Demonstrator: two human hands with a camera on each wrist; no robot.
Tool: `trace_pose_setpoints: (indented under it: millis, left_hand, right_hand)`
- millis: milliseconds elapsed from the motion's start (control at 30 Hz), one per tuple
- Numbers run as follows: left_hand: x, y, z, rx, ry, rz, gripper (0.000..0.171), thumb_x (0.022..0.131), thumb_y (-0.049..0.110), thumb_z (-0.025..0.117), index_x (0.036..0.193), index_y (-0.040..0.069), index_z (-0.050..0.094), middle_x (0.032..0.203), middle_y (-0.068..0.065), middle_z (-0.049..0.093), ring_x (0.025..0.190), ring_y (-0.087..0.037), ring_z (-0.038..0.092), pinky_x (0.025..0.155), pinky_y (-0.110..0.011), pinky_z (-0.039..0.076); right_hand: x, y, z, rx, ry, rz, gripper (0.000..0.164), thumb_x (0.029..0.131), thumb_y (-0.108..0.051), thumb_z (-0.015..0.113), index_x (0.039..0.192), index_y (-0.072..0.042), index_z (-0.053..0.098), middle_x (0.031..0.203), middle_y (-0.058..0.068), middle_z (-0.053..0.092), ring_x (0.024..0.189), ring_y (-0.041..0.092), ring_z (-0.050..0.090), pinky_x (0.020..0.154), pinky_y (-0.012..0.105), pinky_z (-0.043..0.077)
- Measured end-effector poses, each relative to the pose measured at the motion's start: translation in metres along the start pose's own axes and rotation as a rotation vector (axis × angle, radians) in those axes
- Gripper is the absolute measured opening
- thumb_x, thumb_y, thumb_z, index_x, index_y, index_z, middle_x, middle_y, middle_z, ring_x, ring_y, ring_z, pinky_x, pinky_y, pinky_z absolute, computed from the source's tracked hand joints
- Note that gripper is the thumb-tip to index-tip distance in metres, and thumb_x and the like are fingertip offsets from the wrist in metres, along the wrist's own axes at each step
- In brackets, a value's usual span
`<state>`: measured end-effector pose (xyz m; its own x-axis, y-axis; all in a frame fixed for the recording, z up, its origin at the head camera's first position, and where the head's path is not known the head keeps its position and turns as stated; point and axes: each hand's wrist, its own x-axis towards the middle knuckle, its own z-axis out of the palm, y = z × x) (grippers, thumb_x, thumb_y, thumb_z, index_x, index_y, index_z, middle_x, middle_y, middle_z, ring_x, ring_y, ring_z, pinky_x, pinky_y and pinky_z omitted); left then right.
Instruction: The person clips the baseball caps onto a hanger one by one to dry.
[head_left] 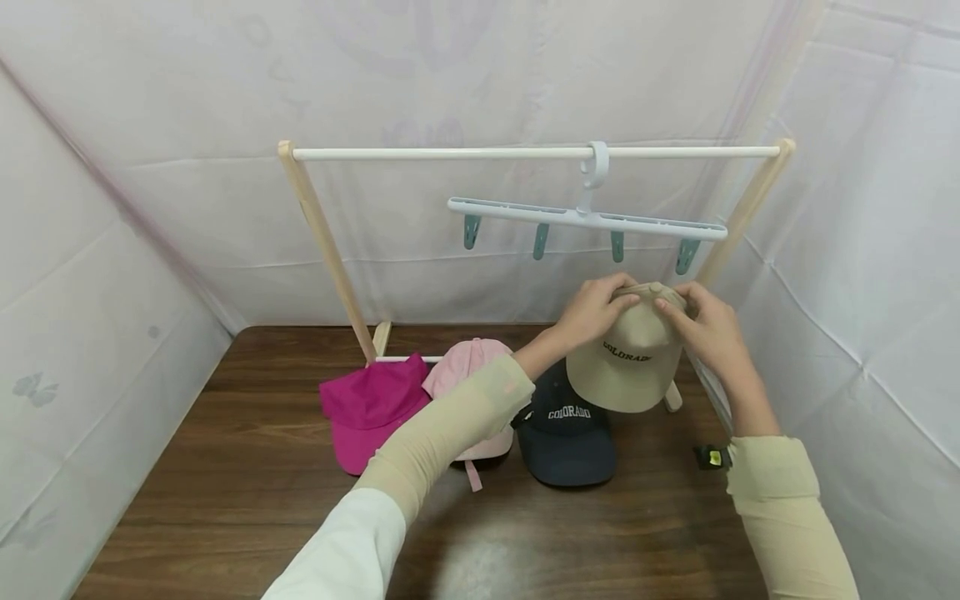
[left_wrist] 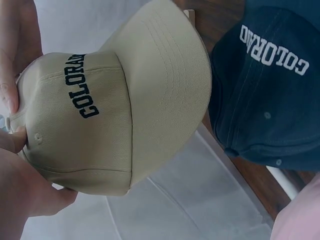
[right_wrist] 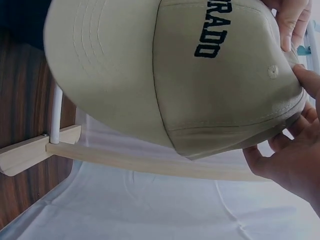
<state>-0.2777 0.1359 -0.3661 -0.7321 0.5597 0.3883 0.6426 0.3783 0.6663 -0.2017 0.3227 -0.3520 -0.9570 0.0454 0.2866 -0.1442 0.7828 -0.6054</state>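
Both hands hold a beige cap point(head_left: 633, 350) by the top of its crown, brim down, lettered COLORADO in dark thread. My left hand point(head_left: 592, 312) pinches the crown's left side, and my right hand point(head_left: 708, 325) grips the right side with the thumb in front. Just above them a pale blue hanger point(head_left: 525, 212) with several teal clips hangs from a white rod point(head_left: 442, 154); its rightmost clip point(head_left: 686, 256) is nearest the cap. In the left wrist view the beige cap point(left_wrist: 95, 120) fills the middle, the fingers at its top.
A navy cap point(head_left: 566, 442) lies on the brown table point(head_left: 247, 467) below the beige one. Left of it are a pink cap point(head_left: 465, 358) and a magenta cap point(head_left: 375, 396). Wooden posts point(head_left: 330, 246) carry the rod. A small black item point(head_left: 711, 457) lies beside the right sleeve.
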Motion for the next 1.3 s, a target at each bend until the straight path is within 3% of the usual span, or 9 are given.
trace_pose_setpoints:
  millis: [167,367,500,700,933,1067,1167,1300]
  left_hand:
    - [0.002,0.001,-0.003,0.016,-0.013,-0.003,0.02,0.096,0.032,0.054,0.11,0.021,0.064,0.109,0.008,0.066,0.097,-0.002,0.06,0.079,-0.017,0.044]
    - [0.004,0.003,-0.007,0.03,-0.025,0.004,0.019,0.096,0.031,0.055,0.11,0.022,0.064,0.109,0.008,0.066,0.096,-0.002,0.059,0.078,-0.018,0.044]
    - [0.005,0.003,-0.008,0.02,-0.025,0.017,0.02,0.096,0.03,0.055,0.11,0.02,0.064,0.108,0.007,0.067,0.096,-0.002,0.059,0.079,-0.016,0.044]
    - [0.007,0.0,-0.01,-0.012,-0.018,0.026,0.019,0.096,0.029,0.054,0.109,0.019,0.065,0.105,0.006,0.067,0.094,-0.002,0.059,0.079,-0.016,0.045]
    - [0.008,-0.005,-0.009,-0.014,0.004,0.012,0.018,0.095,0.028,0.055,0.108,0.019,0.065,0.106,0.005,0.067,0.098,-0.005,0.06,0.082,-0.019,0.045]
    - [0.009,-0.006,-0.009,-0.009,0.0,0.011,0.018,0.096,0.03,0.055,0.107,0.021,0.065,0.106,0.007,0.067,0.097,-0.003,0.06,0.081,-0.018,0.045]
    - [0.009,-0.006,-0.01,-0.006,-0.002,0.006,0.017,0.096,0.03,0.054,0.107,0.022,0.064,0.106,0.008,0.066,0.095,-0.003,0.059,0.079,-0.018,0.045]
    - [0.007,-0.005,-0.011,0.001,-0.001,-0.006,0.017,0.096,0.029,0.055,0.107,0.022,0.064,0.106,0.008,0.066,0.095,-0.003,0.059,0.079,-0.018,0.045]
  right_hand:
    - [0.003,0.0,-0.003,0.0,-0.01,-0.009,0.051,0.092,-0.051,0.054,0.118,-0.007,0.057,0.11,0.016,0.063,0.086,0.028,0.058,0.069,0.038,0.047]
    - [0.005,0.003,-0.008,0.03,-0.032,0.004,0.053,0.09,-0.053,0.056,0.118,-0.009,0.058,0.115,0.016,0.063,0.099,0.034,0.06,0.079,0.051,0.048]
    - [0.007,0.007,-0.012,0.063,-0.037,0.01,0.052,0.09,-0.053,0.055,0.119,-0.01,0.058,0.118,0.015,0.062,0.105,0.034,0.058,0.083,0.052,0.047]
    - [0.013,0.01,-0.017,0.101,0.018,0.004,0.047,0.094,-0.047,0.052,0.119,-0.008,0.058,0.112,0.012,0.063,0.101,0.022,0.058,0.084,0.038,0.044]
    - [0.022,0.01,-0.023,0.127,0.082,0.022,0.045,0.096,-0.045,0.05,0.118,-0.005,0.057,0.109,0.015,0.064,0.102,0.021,0.057,0.086,0.042,0.041]
    - [0.032,0.013,-0.026,0.173,0.121,0.048,0.045,0.096,-0.041,0.052,0.12,-0.003,0.053,0.105,0.011,0.064,0.089,0.008,0.061,0.078,0.025,0.044]
    - [0.04,0.014,-0.03,0.232,0.114,0.055,0.05,0.096,-0.038,0.053,0.128,-0.001,0.047,0.114,0.009,0.058,0.089,0.002,0.059,0.076,0.015,0.047]
    - [0.051,0.014,-0.034,0.314,0.048,0.051,0.053,0.096,-0.036,0.054,0.136,-0.003,0.042,0.127,0.011,0.049,0.102,0.004,0.055,0.08,0.016,0.048]
